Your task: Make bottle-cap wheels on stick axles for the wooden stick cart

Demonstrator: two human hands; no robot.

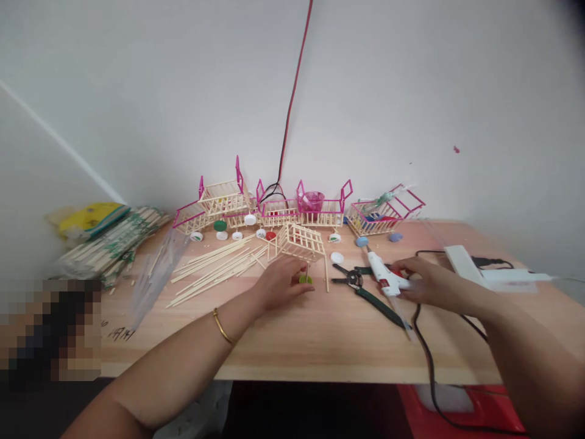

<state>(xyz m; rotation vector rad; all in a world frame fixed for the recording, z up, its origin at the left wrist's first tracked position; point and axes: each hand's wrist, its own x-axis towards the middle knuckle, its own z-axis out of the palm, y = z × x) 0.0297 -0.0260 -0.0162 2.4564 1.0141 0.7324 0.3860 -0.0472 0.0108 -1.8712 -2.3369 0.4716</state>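
My left hand (284, 283) is at the middle of the table, its fingers closed around a thin stick by a green cap (306, 279). Just behind it stands a small frame of wooden sticks (300, 241). On the right, my right hand (414, 277) is wrapped round a white glue gun (382, 272), whose nozzle points away toward a blue cap (361, 241). Between the hands lie green-handled pliers (377, 306), partly under the glue gun. A white cap (337, 258) rests near the pliers.
Several stick carts with pink edges (223, 198) line the wall. Loose sticks (214, 268) lie left of centre, with bundled sticks (119, 238) and plastic sleeves (158, 280) beyond. A power strip (465, 265) and black cable (427, 347) are on the right.
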